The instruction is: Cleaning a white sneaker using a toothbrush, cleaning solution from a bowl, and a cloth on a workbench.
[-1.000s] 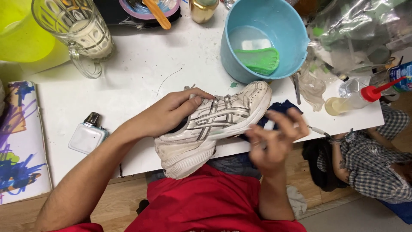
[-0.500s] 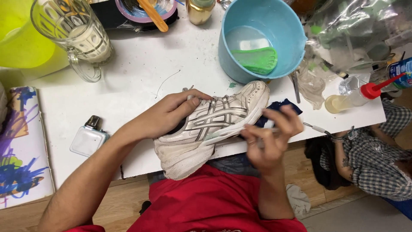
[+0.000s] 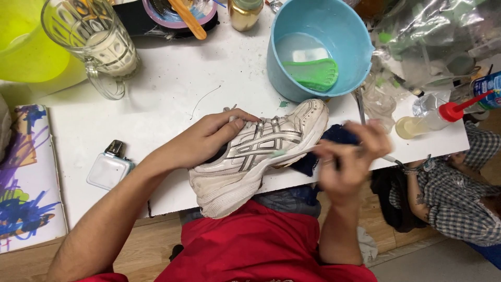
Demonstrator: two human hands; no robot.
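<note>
Bright, even overhead light is flooding the white table (image 3: 172,89); shadows are staying soft. Motion blur is smearing the right hand (image 3: 350,163); everything else is staying sharp.

1. A crumpled clear plastic bag (image 3: 438,36) with green flecks lies at the far right corner of the white table (image 3: 172,104).
2. A clear squeeze bottle (image 3: 425,119) with a red nozzle cap lies on its side near the table's right edge, holding pale yellow liquid.
3. A blue can (image 3: 488,90) with a white label band sits at the right edge, partly cut off.
4. A gold-coloured jar (image 3: 246,13) stands at the far edge, only partly in view.
</note>
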